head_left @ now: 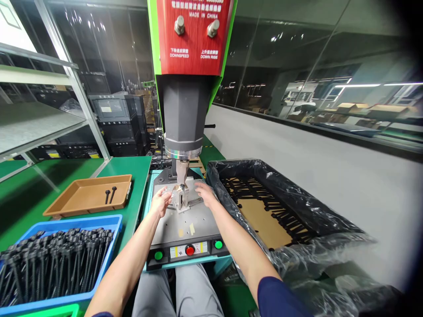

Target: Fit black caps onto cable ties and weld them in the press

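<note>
In the head view a metal fixture [181,199] stands on the grey machine base plate [201,224], directly beneath the tapered metal horn [182,171] of a red and green press [193,39]. My left hand [160,202] is just left of the fixture, its fingers apart and nothing visible in them. On the other side, my right hand [205,193] reaches toward the fixture with fingers stretched out, holding nothing I can see. Whether a part sits inside the fixture is too small to tell.
A blue bin [115,229] of black rod-like parts [59,255] stands at left. Behind it, a brown tray [79,193] holds two black parts [110,196]. At right, a plastic-lined box [297,198] contains similar parts on cardboard. Green buttons [158,255] and a red button [189,250] line the machine's front.
</note>
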A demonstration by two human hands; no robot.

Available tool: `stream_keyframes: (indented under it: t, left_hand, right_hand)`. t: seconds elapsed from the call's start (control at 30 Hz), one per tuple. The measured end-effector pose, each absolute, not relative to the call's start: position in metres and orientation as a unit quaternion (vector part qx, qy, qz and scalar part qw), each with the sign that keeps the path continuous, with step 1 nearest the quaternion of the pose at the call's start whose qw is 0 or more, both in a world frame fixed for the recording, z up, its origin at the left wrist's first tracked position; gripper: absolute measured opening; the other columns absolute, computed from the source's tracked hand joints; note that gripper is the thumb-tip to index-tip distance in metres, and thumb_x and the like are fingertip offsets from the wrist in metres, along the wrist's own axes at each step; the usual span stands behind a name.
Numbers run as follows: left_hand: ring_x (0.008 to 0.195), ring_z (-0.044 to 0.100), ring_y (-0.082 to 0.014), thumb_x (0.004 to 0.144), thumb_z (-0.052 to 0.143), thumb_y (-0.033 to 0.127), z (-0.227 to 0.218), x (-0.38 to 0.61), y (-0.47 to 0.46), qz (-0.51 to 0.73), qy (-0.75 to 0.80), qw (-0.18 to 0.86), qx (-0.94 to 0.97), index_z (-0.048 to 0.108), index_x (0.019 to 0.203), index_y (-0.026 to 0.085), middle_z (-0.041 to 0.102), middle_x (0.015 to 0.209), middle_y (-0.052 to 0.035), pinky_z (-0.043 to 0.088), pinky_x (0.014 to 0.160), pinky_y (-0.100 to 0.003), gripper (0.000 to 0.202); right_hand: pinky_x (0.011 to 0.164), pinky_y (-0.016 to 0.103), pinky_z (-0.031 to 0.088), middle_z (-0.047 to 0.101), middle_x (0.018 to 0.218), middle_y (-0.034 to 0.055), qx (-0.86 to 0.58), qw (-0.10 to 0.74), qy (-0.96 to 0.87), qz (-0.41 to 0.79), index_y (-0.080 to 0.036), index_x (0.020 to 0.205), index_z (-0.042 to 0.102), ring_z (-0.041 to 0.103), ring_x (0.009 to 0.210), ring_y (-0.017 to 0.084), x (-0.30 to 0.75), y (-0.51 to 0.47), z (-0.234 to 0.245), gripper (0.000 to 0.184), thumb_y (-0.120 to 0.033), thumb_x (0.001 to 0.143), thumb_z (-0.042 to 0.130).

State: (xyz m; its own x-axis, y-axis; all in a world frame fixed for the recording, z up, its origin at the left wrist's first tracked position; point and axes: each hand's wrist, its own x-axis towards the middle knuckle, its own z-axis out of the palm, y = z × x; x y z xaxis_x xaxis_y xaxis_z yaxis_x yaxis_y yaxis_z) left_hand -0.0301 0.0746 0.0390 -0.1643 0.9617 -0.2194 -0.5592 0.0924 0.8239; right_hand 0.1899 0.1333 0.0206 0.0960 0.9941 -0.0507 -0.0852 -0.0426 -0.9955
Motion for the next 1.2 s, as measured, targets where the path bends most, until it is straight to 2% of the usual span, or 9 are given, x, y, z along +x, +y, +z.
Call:
stream_keyframes:
  t: [0.23, 0.5, 0.63, 0.7, 0.77, 0.87, 1.0, 1.1, 1.2]
  left_hand:
    - [0.056, 0.064, -0.0094, 0.063, 0.078, 0.006, 0.039, -0.03, 0.071, 0.627, 0.432, 0.602, 0.242, 0.058, 0.108, 0.016, 0.066, 0.074, -0.0017, 0.052, 0.048, -0.016, 0.051]
    - [0.058, 0.064, -0.0097, 0.065, 0.078, 0.014, 0.045, -0.027, 0.067, 0.621, 0.447, 0.597, 0.241, 0.057, 0.086, 0.014, 0.064, 0.078, -0.0028, 0.05, 0.048, -0.016, 0.03]
    - [0.073, 0.067, -0.0127, 0.072, 0.074, 0.028, 0.043, -0.039, 0.043, 0.635, 0.488, 0.552, 0.232, 0.058, 0.098, 0.014, 0.065, 0.097, -0.0091, 0.054, 0.06, -0.022, 0.033]
    - [0.09, 0.066, -0.014, 0.075, 0.071, 0.032, 0.032, -0.052, 0.018, 0.66, 0.524, 0.479, 0.246, 0.056, 0.111, 0.017, 0.063, 0.11, -0.0097, 0.054, 0.076, -0.024, 0.043]
    - [0.105, 0.062, -0.0188, 0.076, 0.069, 0.037, 0.011, -0.066, -0.011, 0.661, 0.597, 0.331, 0.312, 0.052, 0.121, 0.018, 0.062, 0.117, -0.011, 0.05, 0.09, -0.032, 0.052]
    - [0.118, 0.054, -0.0262, 0.077, 0.063, 0.043, -0.034, -0.083, -0.055, 0.565, 0.683, 0.228, 0.403, 0.049, 0.129, 0.019, 0.055, 0.129, -0.0132, 0.044, 0.1, -0.042, 0.059]
    - [0.122, 0.05, -0.0338, 0.068, 0.067, 0.048, -0.088, -0.092, -0.087, 0.426, 0.723, 0.231, 0.492, 0.046, 0.132, 0.015, 0.052, 0.131, -0.0165, 0.041, 0.102, -0.049, 0.075]
    - [0.121, 0.051, -0.0326, 0.072, 0.062, 0.046, -0.108, -0.094, -0.092, 0.397, 0.7, 0.223, 0.55, 0.049, 0.13, 0.016, 0.053, 0.128, -0.0146, 0.041, 0.103, -0.048, 0.068]
    - [0.12, 0.051, -0.0306, 0.077, 0.058, 0.047, -0.112, -0.097, -0.092, 0.389, 0.691, 0.205, 0.574, 0.048, 0.131, 0.018, 0.052, 0.129, -0.0124, 0.045, 0.099, -0.046, 0.062]
  right_hand:
    - [0.075, 0.029, 0.049, 0.067, 0.087, 0.0044, -0.51, 0.538, -0.393, 0.544, -0.019, 0.082, 0.07, 0.061, 0.084, 0.018, 0.188, 0.096, -0.018, 0.027, -0.019, 0.057, 0.061]
    - [0.05, 0.023, 0.046, 0.068, 0.078, 0.0082, -0.506, 0.489, -0.399, 0.588, -0.014, 0.077, 0.066, 0.059, 0.057, 0.013, 0.188, 0.038, -0.03, 0.018, -0.02, 0.06, 0.063]
    - [0.047, 0.023, 0.043, 0.067, 0.079, 0.0076, -0.523, 0.485, -0.42, 0.561, -0.015, 0.086, 0.066, 0.059, 0.057, 0.015, 0.206, -0.002, -0.036, 0.024, -0.026, 0.065, 0.065]
    - [0.054, 0.027, 0.048, 0.066, 0.086, 0.0084, -0.556, 0.503, -0.443, 0.492, -0.016, 0.093, 0.065, 0.061, 0.068, 0.019, 0.225, -0.02, -0.044, 0.029, -0.034, 0.071, 0.063]
    - [0.072, 0.035, 0.052, 0.064, 0.099, 0.0116, -0.611, 0.514, -0.505, 0.328, -0.017, 0.097, 0.065, 0.062, 0.087, 0.025, 0.247, -0.036, -0.058, 0.031, -0.04, 0.077, 0.057]
    - [0.096, 0.049, 0.043, 0.057, 0.119, 0.0149, -0.664, 0.476, -0.56, 0.138, -0.018, 0.112, 0.062, 0.053, 0.112, 0.032, 0.27, -0.051, -0.087, 0.041, -0.042, 0.08, 0.054]
    - [0.101, 0.05, 0.039, 0.049, 0.127, 0.0172, -0.687, 0.416, -0.576, 0.154, -0.015, 0.137, 0.042, 0.048, 0.121, 0.033, 0.277, -0.059, -0.124, 0.062, -0.043, 0.082, 0.052]
    - [0.104, 0.046, 0.038, 0.044, 0.134, 0.0159, -0.677, 0.402, -0.586, 0.187, -0.017, 0.144, 0.03, 0.044, 0.126, 0.031, 0.277, -0.061, -0.136, 0.066, -0.043, 0.086, 0.048]
    - [0.107, 0.044, 0.035, 0.04, 0.139, 0.013, -0.668, 0.39, -0.599, 0.208, -0.021, 0.146, 0.026, 0.041, 0.129, 0.029, 0.283, -0.063, -0.138, 0.066, -0.04, 0.086, 0.047]
